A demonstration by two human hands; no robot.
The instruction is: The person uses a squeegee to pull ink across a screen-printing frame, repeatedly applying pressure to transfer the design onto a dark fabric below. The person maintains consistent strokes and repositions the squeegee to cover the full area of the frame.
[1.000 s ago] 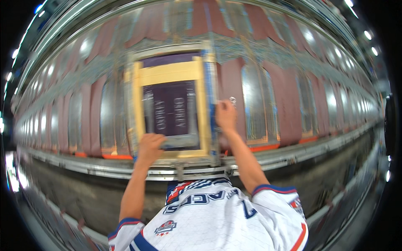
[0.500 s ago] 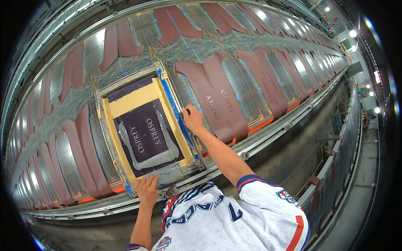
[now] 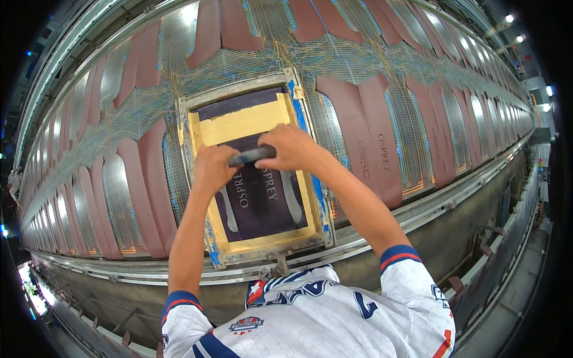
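1. A long bench point(image 3: 122, 203) with shiny metal patches runs across the room. Flat, dark red pieces point(image 3: 361, 128) lie along it.
2. The left hand point(image 3: 216, 167) and right hand point(image 3: 290, 148) grip opposite ends of a grey bar point(image 3: 252, 156).
3. The bar is over the dark sheet point(image 3: 262, 224), inside the boxy frame point(image 3: 234, 89). I can't tell if it touches.
4. Pushing harder on one side could spread the grey paste point(image 3: 291, 197) unevenly. Bumping the frame could cause smudges.
5. The paste looks thick and wet; the yellow tape point(image 3: 239, 122) looks flat.
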